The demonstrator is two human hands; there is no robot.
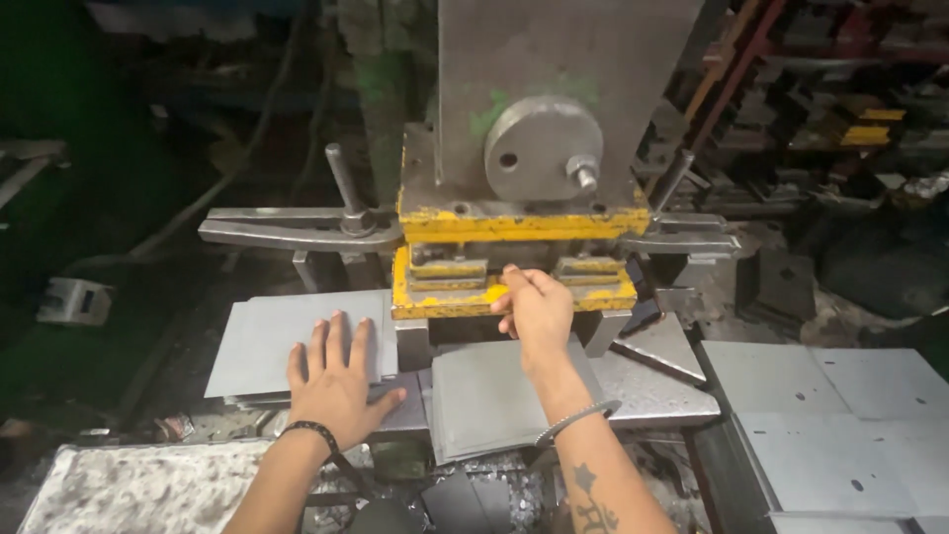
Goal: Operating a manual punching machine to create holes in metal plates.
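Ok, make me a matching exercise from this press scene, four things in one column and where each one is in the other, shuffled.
Things:
1. left hand
2. right hand
3. metal bangle
4. punched grey sheets

Places:
A. on the right wrist
B. stacked at the far right
C. flat on the grey sheet stack left of the press
D. at the yellow die block

Pairs: 1-C, 2-D, 3-A, 4-B

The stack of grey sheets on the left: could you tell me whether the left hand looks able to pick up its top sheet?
Probably yes: the left hand already lies flat on the stack of grey sheets, fingers spread, with nothing over it. The right hand is away at the yellow press.
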